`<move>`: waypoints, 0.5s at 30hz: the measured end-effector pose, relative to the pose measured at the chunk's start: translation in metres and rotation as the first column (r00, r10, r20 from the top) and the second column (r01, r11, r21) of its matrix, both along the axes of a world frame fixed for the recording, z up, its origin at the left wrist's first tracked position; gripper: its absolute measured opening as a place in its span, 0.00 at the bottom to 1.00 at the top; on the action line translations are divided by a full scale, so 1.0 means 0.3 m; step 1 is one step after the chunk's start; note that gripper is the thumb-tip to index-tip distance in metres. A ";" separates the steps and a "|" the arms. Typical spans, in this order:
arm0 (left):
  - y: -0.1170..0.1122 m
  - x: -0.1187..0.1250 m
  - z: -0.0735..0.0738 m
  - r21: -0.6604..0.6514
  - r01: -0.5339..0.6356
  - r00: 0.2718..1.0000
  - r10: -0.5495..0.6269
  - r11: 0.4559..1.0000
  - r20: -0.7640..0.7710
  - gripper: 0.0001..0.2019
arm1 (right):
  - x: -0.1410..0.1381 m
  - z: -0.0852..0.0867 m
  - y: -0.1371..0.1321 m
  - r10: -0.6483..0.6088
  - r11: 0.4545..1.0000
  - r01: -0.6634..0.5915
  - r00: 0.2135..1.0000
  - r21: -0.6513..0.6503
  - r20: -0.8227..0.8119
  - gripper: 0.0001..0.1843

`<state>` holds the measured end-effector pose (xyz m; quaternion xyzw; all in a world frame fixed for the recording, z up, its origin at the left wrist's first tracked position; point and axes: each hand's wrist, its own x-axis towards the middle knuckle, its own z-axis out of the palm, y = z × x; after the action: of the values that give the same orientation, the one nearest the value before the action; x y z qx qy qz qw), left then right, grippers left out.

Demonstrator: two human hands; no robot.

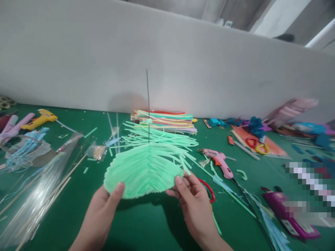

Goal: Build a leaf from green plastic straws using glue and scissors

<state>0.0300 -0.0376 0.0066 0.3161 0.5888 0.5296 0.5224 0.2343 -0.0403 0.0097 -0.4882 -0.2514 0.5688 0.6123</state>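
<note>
Left hand: the left hand (98, 212) grips the near left rim of the leaf, thumb on the upper face, fingers hidden beneath.
Right hand: the right hand (195, 205) pinches the right rim between thumb and fingers.
Leaf: the mint-green leaf (142, 170), ribbed to either side of a central fold, is held raised over the middle of the desk (136, 230), its shadow falling toward the near edge.
Wire: a thin dark wire (148, 97) projects from the leaf's far end.
Red handle: a red loop handle (211, 191) lies just beside the right hand, partly covered by it.
Purple tool: a purple tool (274, 202) lies toward the desk's near right corner.
Wooden sticks: slender wooden sticks (61, 190) lie on clear plastic toward the near left corner.
Pink glue gun: a pink glue gun (221, 162) lies right of the leaf, its dark cord running toward the near edge.
Green strips: loose mint-green strips (162, 137) lie behind the leaf.
Yellow glue gun: a yellow glue gun (43, 118) lies near the far left corner.
Mixed bundle: a multicoloured strip bundle (167, 121) lies along the far edge.
Panel: a pale panel (157, 45) stands behind the desk.
</note>
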 end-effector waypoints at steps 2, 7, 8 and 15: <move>0.042 -0.030 0.024 0.052 -0.008 0.999 0.006 0.999 0.032 0.18 | 0.018 -0.011 0.008 -0.037 0.999 0.037 0.999 0.001 0.013 0.21; 0.087 -0.057 0.025 0.077 0.056 0.995 -0.048 0.995 -0.091 0.16 | 0.045 -0.031 0.023 -0.075 0.997 0.074 0.996 0.023 0.050 0.20; 0.088 -0.053 0.023 0.059 0.082 0.996 -0.079 0.995 -0.050 0.16 | 0.046 -0.032 0.024 -0.078 0.997 0.076 0.996 0.025 0.052 0.20; 0.094 -0.039 0.029 -0.025 0.099 0.992 -0.096 0.995 0.081 0.17 | 0.042 -0.032 0.020 -0.050 0.998 0.049 0.997 0.030 0.066 0.18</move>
<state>0.0184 -0.0093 0.0153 0.3154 0.5592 0.5070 0.5752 0.2469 -0.0343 0.0001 -0.5042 -0.2675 0.5333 0.6244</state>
